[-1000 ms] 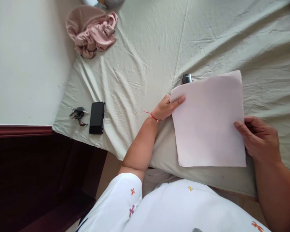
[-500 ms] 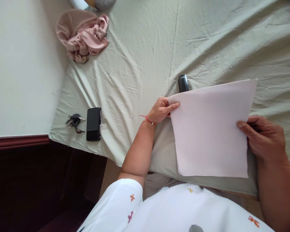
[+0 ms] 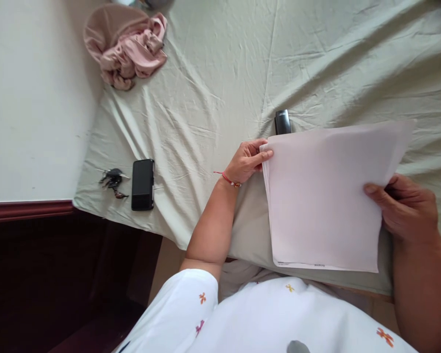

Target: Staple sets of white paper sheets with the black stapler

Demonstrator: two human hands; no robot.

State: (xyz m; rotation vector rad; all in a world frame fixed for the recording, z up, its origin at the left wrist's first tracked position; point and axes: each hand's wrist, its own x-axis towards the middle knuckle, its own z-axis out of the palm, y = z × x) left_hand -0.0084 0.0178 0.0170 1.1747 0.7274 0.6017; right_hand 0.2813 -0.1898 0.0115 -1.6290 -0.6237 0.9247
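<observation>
A stack of white paper sheets [image 3: 323, 201] is held up in front of me, its top sheet blank. My left hand [image 3: 247, 159] pinches the upper left corner, thumb on top and fingers behind. Around that wrist is a red string bracelet [image 3: 230, 181]. On the right edge, my right hand [image 3: 407, 206] grips the paper between thumb and curled fingers. Along the left and bottom edges the sheets show slightly offset, with a bit of print on a lower one. Just beyond the top edge lies a black stapler-like object [image 3: 282, 121], partly hidden by the paper.
A pale green sheet [image 3: 205, 122] with wrinkles covers the bed-like surface. To the left lie a black phone [image 3: 142, 185] and a bunch of keys [image 3: 113, 179]. A crumpled pink cloth [image 3: 128, 46] sits at the far left, by the white wall [image 3: 29, 98].
The top sheet has shifted right and up against those beneath, so lower edges and print now show. Both hands keep their hold, the right one slightly further right.
</observation>
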